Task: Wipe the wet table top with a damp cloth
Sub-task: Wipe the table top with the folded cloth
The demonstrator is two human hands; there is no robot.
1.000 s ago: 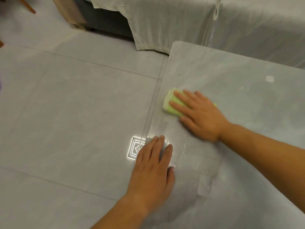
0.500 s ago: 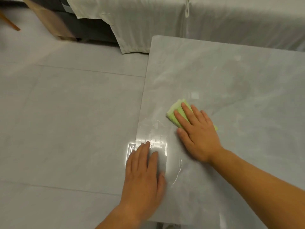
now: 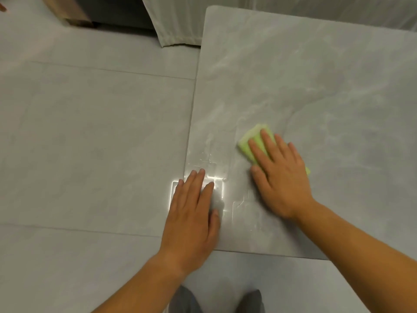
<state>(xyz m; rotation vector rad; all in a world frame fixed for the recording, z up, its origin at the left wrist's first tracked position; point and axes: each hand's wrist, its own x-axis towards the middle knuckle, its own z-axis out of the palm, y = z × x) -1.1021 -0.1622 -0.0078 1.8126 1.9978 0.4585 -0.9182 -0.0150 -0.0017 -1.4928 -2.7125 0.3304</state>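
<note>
A folded light-green cloth lies flat on the grey marble-look table top. My right hand presses down on the cloth with straight fingers and covers most of it. My left hand rests flat, fingers straight, on the table's near left corner and holds nothing. A wet, shiny patch with streaks lies between the two hands near the left edge.
Pale grey floor tiles lie to the left of the table. A light fabric cover hangs at the back beside a wooden leg. The table's near edge is just in front of my legs.
My right hand has slid the cloth from the left edge rightward and toward me across the table. My left hand stays flat on the near left corner. The view has shifted back.
</note>
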